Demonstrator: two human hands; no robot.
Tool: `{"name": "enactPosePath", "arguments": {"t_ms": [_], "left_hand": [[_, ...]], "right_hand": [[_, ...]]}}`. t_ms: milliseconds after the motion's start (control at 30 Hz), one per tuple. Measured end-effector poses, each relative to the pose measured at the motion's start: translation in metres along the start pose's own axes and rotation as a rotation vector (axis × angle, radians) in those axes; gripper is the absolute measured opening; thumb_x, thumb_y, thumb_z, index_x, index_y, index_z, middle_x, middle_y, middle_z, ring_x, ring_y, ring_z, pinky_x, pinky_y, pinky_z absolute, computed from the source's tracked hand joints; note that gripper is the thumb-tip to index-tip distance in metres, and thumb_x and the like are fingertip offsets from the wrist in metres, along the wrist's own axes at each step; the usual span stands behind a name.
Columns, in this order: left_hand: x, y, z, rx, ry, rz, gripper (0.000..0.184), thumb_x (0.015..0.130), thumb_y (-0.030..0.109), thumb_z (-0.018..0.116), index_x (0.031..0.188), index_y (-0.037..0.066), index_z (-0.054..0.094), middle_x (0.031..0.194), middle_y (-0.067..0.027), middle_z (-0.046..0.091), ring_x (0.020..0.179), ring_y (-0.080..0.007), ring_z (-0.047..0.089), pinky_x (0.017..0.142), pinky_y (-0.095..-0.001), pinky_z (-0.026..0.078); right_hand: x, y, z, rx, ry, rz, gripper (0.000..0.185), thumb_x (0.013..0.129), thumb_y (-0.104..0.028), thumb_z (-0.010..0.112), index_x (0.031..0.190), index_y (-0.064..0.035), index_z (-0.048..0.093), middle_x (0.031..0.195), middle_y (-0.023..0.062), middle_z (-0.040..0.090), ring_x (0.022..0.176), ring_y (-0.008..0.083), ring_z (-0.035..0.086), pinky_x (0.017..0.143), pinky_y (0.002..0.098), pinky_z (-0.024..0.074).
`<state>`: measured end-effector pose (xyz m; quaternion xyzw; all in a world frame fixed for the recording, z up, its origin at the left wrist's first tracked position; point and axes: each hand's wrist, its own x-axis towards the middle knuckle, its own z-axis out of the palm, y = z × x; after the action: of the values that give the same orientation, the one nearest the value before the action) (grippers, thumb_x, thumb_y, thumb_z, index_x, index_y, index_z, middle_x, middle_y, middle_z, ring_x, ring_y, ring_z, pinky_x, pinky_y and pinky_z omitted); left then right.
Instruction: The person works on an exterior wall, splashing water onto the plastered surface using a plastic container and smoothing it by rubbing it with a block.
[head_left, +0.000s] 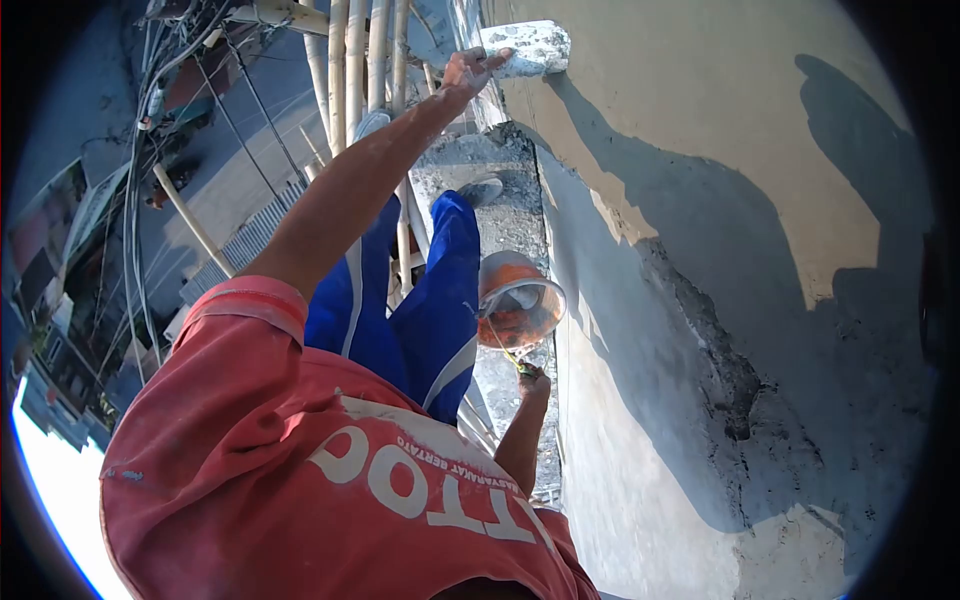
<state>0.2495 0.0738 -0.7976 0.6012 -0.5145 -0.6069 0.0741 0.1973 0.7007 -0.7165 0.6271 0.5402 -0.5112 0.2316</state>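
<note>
Nearest, the right hand point(536, 380) has its fingers curled round the thin yellow handle point(499, 340) of an orange-tinted plastic bucket point(508, 268), likely keeping the mouth upward. Farther off, the outstretched left hand point(475, 72) grips a white-smeared flat float point(530, 46) at the grey-tan wall point(660, 70), presumably facing its surface; contact is unclear.

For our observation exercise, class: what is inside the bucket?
Inside the bucket, a pale patch and orange-brown areas show, their material unclear. Anything beneath the pale patch is covered.
</note>
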Motion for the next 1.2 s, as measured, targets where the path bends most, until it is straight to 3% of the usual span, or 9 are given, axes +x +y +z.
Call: {"name": "enactPosePath", "arguments": {"t_ms": [133,167,367,467,567,833,1033,1133,1200], "left_hand": [[-0.016,0.003,-0.011,-0.024,-0.096,0.177,0.071,0.081,0.058,0.056,0.119,-0.002,0.054,0.112,-0.0188,0.058,0.106,-0.0275,0.056,0.090,-0.0429,0.044],[0.002,-0.022,-0.002,-0.114,0.020,0.326,0.052,0.077,0.052,0.066,0.086,0.001,0.066,0.078,-0.0087,0.062,0.073,-0.0149,0.056,0.068,-0.0336,0.046],[-0.007,-0.015,-0.001,-0.303,-0.020,0.146,0.043,0.091,0.034,0.049,0.113,-0.002,0.055,0.105,-0.0177,0.062,0.100,-0.0256,0.060,0.084,-0.0395,0.047],[-0.008,-0.045,0.001,-0.795,-0.201,0.720,0.055,0.090,0.038,0.053,0.123,-0.004,0.041,0.115,-0.0139,0.055,0.109,-0.0218,0.052,0.090,-0.0351,0.044],[-0.032,-0.038,-0.017,-0.494,0.036,0.205,0.054,0.089,0.039,0.054,0.125,0.001,0.039,0.117,-0.0131,0.054,0.109,-0.0204,0.051,0.091,-0.0341,0.041],[-0.007,-0.188,0.003,0.124,0.182,0.086,0.037,0.089,0.026,0.053,0.113,-0.002,0.049,0.098,-0.0196,0.063,0.091,-0.0306,0.063,0.080,-0.0361,0.049],[-0.028,-0.236,0.014,0.244,0.105,0.191,0.033,0.084,0.015,0.059,0.112,0.001,0.048,0.093,-0.0190,0.064,0.088,-0.0318,0.063,0.072,-0.0393,0.051],[-0.020,-0.244,0.019,0.411,-0.029,0.217,0.032,0.089,0.021,0.055,0.113,0.001,0.048,0.099,-0.0176,0.062,0.088,-0.0295,0.064,0.073,-0.0382,0.052],[-0.017,-0.230,0.023,0.377,-0.044,0.244,0.029,0.087,0.017,0.057,0.110,0.002,0.048,0.091,-0.0180,0.063,0.082,-0.0299,0.064,0.067,-0.0389,0.053]], "right_hand": [[0.060,0.022,0.018,-0.106,0.002,0.010,0.020,0.094,-0.013,0.029,0.086,0.0012,0.042,0.076,0.0134,0.048,0.066,0.0270,0.048,0.083,0.0577,0.0453],[0.075,0.025,0.022,-0.114,-0.017,0.021,0.020,0.094,-0.013,0.030,0.087,0.0010,0.042,0.077,0.0135,0.049,0.067,0.0271,0.049,0.082,0.0575,0.0458],[0.096,0.046,0.053,-0.203,0.062,-0.036,0.019,0.095,-0.013,0.032,0.085,-0.0027,0.045,0.075,0.0101,0.051,0.072,0.0261,0.051,0.084,0.0565,0.0443],[0.111,0.049,0.054,-0.242,0.045,-0.056,0.015,0.095,-0.013,0.033,0.092,-0.0015,0.041,0.083,0.0128,0.049,0.074,0.0300,0.053,0.079,0.0571,0.0478],[0.129,0.054,0.068,-0.271,0.122,-0.076,0.014,0.093,-0.012,0.037,0.087,-0.0038,0.046,0.077,0.0095,0.053,0.078,0.0278,0.055,0.082,0.0563,0.0456],[0.195,0.096,0.096,-0.415,0.196,-0.164,0.021,0.083,-0.002,0.048,0.104,-0.0020,0.044,0.089,0.0130,0.050,0.084,0.0344,0.055,0.080,0.0570,0.0457],[0.164,0.122,0.146,-1.838,1.073,-1.051,0.042,0.080,-0.005,0.054,0.119,-0.0057,0.040,0.102,0.0144,0.049,0.094,0.0340,0.053,0.084,0.0525,0.0449],[0.192,0.108,0.184,-2.022,0.075,-0.979,0.062,0.078,-0.017,0.062,0.131,-0.0097,0.030,0.118,0.0156,0.044,0.104,0.0321,0.049,0.089,0.0473,0.0435],[0.226,0.111,0.207,-2.134,-0.044,-1.113,0.064,0.078,-0.017,0.063,0.131,-0.0097,0.030,0.119,0.0155,0.043,0.105,0.0319,0.049,0.090,0.0472,0.0434]]}}
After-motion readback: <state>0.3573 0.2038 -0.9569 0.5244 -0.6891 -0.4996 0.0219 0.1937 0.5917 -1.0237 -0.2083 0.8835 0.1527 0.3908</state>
